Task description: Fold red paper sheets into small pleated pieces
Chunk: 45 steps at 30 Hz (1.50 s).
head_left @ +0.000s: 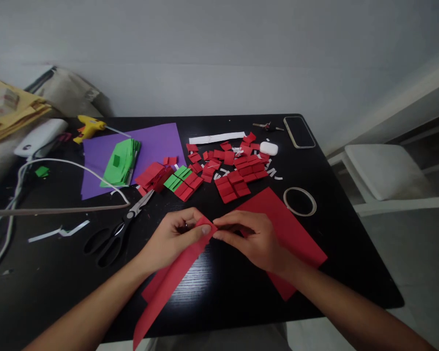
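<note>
My left hand [177, 236] pinches a long red paper strip [179, 273] near its upper end, thumb on top. The strip hangs down toward the table's front edge, with a second red layer beside it. At the strip's tip, my right hand [254, 236] is closed, thumb and forefinger together on the corner. A larger red paper sheet [292, 234] lies flat under and beyond my right hand. Black-handled scissors [122, 226] rest left of my left hand, blades pointing away from me. Folded red paper pieces [232, 186] and a green-and-red folded piece [183, 183] lie just beyond my hands.
On the left are a purple sheet [153, 141] with green papers [122, 163] on it, a yellow glue gun [89, 127] and a white cable [73, 210]. A tape ring [300, 201], white case [269, 148], keys [269, 126] and phone [299, 131] lie on the right.
</note>
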### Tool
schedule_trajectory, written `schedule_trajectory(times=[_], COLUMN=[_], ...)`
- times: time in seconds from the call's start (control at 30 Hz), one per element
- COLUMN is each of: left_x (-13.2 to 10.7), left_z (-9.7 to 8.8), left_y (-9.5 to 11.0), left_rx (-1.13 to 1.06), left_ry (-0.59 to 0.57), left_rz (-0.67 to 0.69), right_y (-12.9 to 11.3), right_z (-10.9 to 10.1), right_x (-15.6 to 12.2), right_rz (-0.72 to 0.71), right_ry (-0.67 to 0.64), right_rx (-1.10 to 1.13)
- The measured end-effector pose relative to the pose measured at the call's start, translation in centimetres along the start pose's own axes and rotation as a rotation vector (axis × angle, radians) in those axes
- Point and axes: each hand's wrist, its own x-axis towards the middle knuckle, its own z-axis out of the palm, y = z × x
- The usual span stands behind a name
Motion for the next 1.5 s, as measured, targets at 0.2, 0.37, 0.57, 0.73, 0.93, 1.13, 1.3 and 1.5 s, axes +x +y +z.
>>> schedule_trajectory(times=[0.2, 0.37, 0.57, 0.73, 0.93, 1.13, 1.3, 1.5], left_x=[-0.04, -0.08, 0.05, 0.03, -0.08, -0.08, -0.04, 0.11], left_z=[-0.26, -0.48, -0.37, -0.28, -0.33, -0.15, -0.06, -0.05], left_y=[0.04, -0.05, -0.08, -0.06, -0.04, -0.04, -0.12, 0.01], left_rx=[0.045, 0.068, 0.075, 0.091, 0.107, 0.106, 0.101, 0.094], left_ry=[-0.003, -0.014, -0.032, -0.003, 0.003, 0.012, 0.016, 0.014], left_rz=[-0.015, -0.029, -0.036, -0.028, -0.019, -0.021, -0.019, -0.024], right_y=[0.64, 0.66, 0.53, 0.36, 0.41, 0.31, 0.40, 0.47], right_z=[-0.01, -0.10, -0.18, -0.16, -0.15, -0.16, -0.15, -0.30], right_x=[-0.24, -0.37, -0.64, -0.76, -0.74, -0.78, -0.92, -0.98], right_rz=[-0.137, -0.167, -0.145, -0.116, -0.126, -0.154, -0.149, -0.153], right_ry=[0.014, -0.011, -0.034, -0.032, -0.032, -0.039, -0.041, -0.068], right_rx=[-0.040, -0.017, -0.029, -0.043, -0.039, -0.049, -0.057, -0.047])
